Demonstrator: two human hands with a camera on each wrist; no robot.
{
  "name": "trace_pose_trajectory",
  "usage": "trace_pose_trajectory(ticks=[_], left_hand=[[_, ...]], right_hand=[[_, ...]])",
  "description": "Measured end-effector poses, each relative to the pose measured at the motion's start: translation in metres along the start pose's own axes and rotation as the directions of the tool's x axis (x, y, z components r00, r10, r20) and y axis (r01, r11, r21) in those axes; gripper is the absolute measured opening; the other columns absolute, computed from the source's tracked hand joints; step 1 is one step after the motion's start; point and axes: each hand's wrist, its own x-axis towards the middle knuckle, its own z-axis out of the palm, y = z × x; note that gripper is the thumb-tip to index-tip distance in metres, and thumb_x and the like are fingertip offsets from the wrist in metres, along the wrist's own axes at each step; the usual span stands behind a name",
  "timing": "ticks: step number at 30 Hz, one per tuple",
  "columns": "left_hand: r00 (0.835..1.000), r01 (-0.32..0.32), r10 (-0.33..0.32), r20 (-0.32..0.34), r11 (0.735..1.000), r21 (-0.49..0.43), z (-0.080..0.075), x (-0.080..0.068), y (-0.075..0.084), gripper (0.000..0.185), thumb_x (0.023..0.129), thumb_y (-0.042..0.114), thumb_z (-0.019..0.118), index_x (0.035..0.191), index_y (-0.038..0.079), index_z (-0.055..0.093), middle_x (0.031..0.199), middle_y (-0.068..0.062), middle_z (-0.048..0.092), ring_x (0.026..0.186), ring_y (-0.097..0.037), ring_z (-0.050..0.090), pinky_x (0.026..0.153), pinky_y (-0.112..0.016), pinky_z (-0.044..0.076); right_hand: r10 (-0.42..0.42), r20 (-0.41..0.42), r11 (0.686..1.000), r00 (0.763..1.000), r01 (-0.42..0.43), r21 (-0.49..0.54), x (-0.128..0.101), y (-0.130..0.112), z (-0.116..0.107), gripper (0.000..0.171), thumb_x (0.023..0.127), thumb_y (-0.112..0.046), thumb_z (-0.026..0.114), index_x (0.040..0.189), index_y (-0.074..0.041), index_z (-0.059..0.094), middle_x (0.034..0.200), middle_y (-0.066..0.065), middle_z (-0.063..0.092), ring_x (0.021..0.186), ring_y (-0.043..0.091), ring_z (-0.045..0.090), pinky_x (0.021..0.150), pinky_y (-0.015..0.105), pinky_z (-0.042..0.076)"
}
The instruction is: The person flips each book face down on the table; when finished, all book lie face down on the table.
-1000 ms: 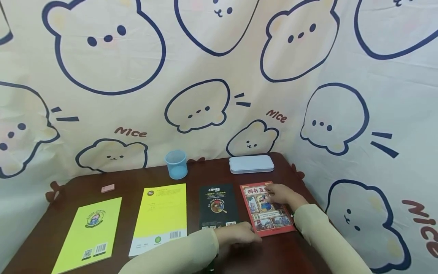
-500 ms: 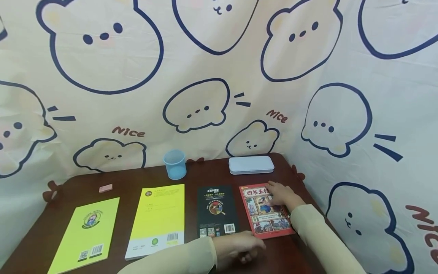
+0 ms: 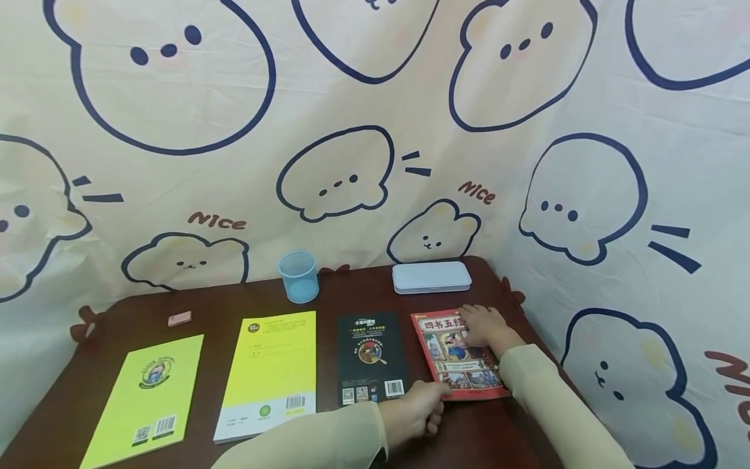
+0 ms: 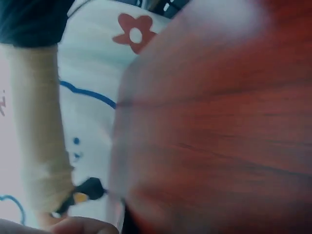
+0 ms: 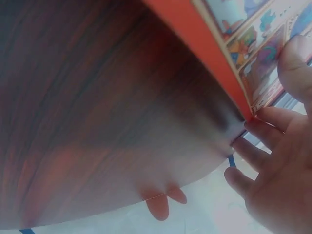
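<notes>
Left hand moved onto red book, beside black book.

four books in a row, cup behind

Dark reddish wood surface in front of me, glossy grain, rounded far corners. Cream cloth backdrop hangs behind and on my right, printed with navy-outlined bear faces and "Nice" lettering. Light's even, no hard shadows.

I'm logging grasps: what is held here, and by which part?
The red book: the left hand pinches its near left corner, and the right hand rests on its far right corner.
</notes>
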Motion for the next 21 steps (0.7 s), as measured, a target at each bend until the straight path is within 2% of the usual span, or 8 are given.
trace_pose_trajectory(ticks=[4, 7, 9, 12, 15, 18, 20, 21], left_hand=[[0.988, -0.124, 0.133, -0.081, 0.986, 0.108, 0.008, 0.002, 0.01, 0.026, 0.077, 0.019, 0.058, 0.095, 0.003, 0.049, 0.048, 0.004, 0.028, 0.039, -0.009, 0.024, 0.034, -0.022, 0.025], [0.975, -0.159, 0.182, -0.125, 0.971, 0.176, 0.009, 0.004, 0.016, 0.018, 0.077, 0.018, 0.059, 0.09, 0.007, 0.054, 0.051, 0.002, 0.039, 0.039, -0.011, 0.031, 0.034, -0.023, 0.029], [0.976, -0.157, 0.178, -0.125, 0.975, 0.16, 0.009, 0.005, 0.017, 0.018, 0.079, 0.017, 0.057, 0.094, 0.008, 0.053, 0.058, -0.002, 0.048, 0.041, -0.011, 0.039, 0.035, -0.023, 0.034], [0.978, -0.171, 0.178, -0.107, 0.983, 0.07, 0.009, 0.007, 0.018, 0.022, 0.083, 0.014, 0.052, 0.103, 0.004, 0.051, 0.074, -0.007, 0.058, 0.049, -0.016, 0.054, 0.039, -0.026, 0.042], [0.965, -0.24, 0.239, -0.111, 0.971, 0.001, 0.006, 0.009, 0.02, 0.026, 0.084, 0.009, 0.049, 0.108, 0.0, 0.049, 0.084, -0.012, 0.061, 0.061, -0.023, 0.061, 0.047, -0.029, 0.048], [0.938, -0.332, 0.332, -0.101, 0.943, 0.023, 0.005, 0.01, 0.025, 0.031, 0.083, 0.006, 0.048, 0.113, 0.0, 0.049, 0.087, -0.014, 0.062, 0.067, -0.026, 0.061, 0.052, -0.031, 0.049], [0.918, -0.384, 0.388, -0.084, 0.921, 0.063, 0.006, 0.009, 0.029, 0.04, 0.082, 0.008, 0.051, 0.121, 0.003, 0.047, 0.09, -0.014, 0.062, 0.07, -0.025, 0.061, 0.051, -0.032, 0.049], [0.908, -0.406, 0.412, -0.073, 0.91, 0.088, 0.006, 0.008, 0.032, 0.045, 0.081, 0.009, 0.052, 0.125, 0.005, 0.044, 0.092, -0.013, 0.061, 0.07, -0.024, 0.061, 0.051, -0.033, 0.049]], right_hand=[[0.014, -0.013, 1.0, 1.0, -0.013, 0.028, -0.002, 0.003, -0.001, 0.09, 0.065, -0.057, 0.064, 0.132, -0.004, 0.036, 0.134, 0.016, 0.034, 0.121, 0.034, 0.029, 0.094, 0.053, 0.02], [0.013, -0.003, 0.997, 1.0, -0.013, 0.079, -0.002, 0.003, -0.002, 0.091, 0.064, -0.061, 0.061, 0.13, -0.003, 0.037, 0.131, 0.018, 0.037, 0.12, 0.035, 0.032, 0.093, 0.053, 0.024], [0.029, 0.012, 0.991, 1.0, -0.031, 0.127, -0.003, 0.003, -0.005, 0.087, 0.066, -0.058, 0.062, 0.13, -0.004, 0.039, 0.129, 0.019, 0.039, 0.119, 0.035, 0.032, 0.092, 0.053, 0.024], [0.049, 0.029, 0.979, 0.998, -0.053, 0.198, -0.004, 0.002, -0.01, 0.073, 0.075, -0.05, 0.059, 0.128, -0.003, 0.042, 0.127, 0.021, 0.042, 0.119, 0.037, 0.032, 0.091, 0.054, 0.025], [0.04, 0.06, 0.959, 0.997, -0.055, 0.277, -0.005, -0.001, -0.017, 0.061, 0.085, -0.043, 0.048, 0.128, -0.001, 0.041, 0.128, 0.022, 0.04, 0.12, 0.038, 0.03, 0.092, 0.054, 0.024], [0.034, 0.118, 0.909, 0.992, -0.08, 0.41, -0.006, -0.003, -0.02, 0.063, 0.089, -0.047, 0.034, 0.131, 0.0, 0.036, 0.131, 0.023, 0.035, 0.12, 0.039, 0.028, 0.092, 0.054, 0.024], [0.071, 0.171, 0.825, 0.983, -0.154, 0.543, -0.006, -0.002, -0.022, 0.072, 0.086, -0.057, 0.03, 0.134, -0.004, 0.03, 0.135, 0.02, 0.029, 0.123, 0.037, 0.025, 0.093, 0.055, 0.022], [0.089, 0.192, 0.774, 0.977, -0.189, 0.605, -0.006, -0.002, -0.022, 0.076, 0.084, -0.061, 0.029, 0.136, -0.005, 0.027, 0.137, 0.019, 0.026, 0.124, 0.037, 0.023, 0.093, 0.056, 0.02]])
